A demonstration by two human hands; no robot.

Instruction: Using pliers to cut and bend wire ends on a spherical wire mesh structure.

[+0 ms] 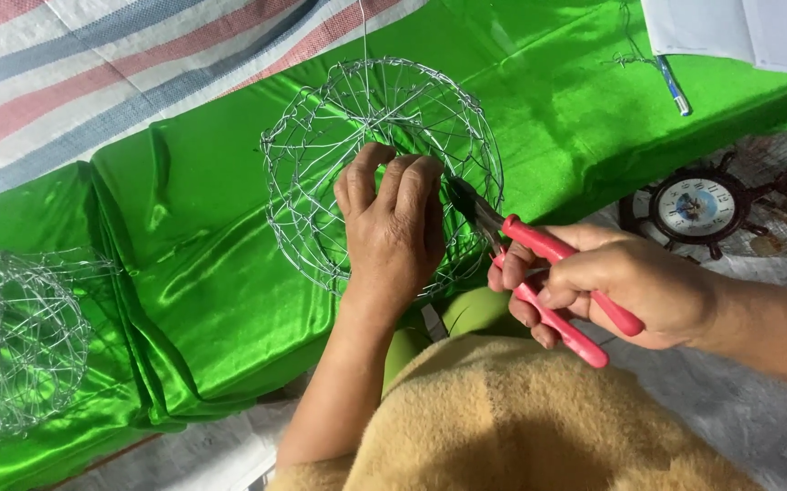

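Tan fleece fabric [521, 418] fills the bottom of the view, closest to the camera, with a bit of yellow-green clothing [475, 314] showing just above it. Over this the left hand [393, 227] is curled shut on the near rim of a round wire-mesh frame [321, 155], fingers hooked through the mesh and pressing it steady. That frame sits on shiny green satin cloth [202, 273], toward the cloth's near edge and roughly midway along it. The right hand [621, 291] is clenched around the pink handles of a pair of pliers [539, 273], whose dark nose meets the wire just beside the left fingertips, at the frame's right side.

Judging from this, the step in hand is working a wire joint on the rim, twisting or nipping it while the other hand braces the frame. The next move seems to call for a firm squeeze and a controlled turn of the pliers, with the left fingers kept out of the nose's way and the frame held against springing.

A second wire-mesh frame [11, 345] rests at the cloth's left edge. Beyond the far edge lies a striped woven sheet [66, 82]; near the far right corner are a blue pen [674, 86] and white paper [739, 32]. A ship's-wheel clock [696, 207] lies off the cloth's right side.
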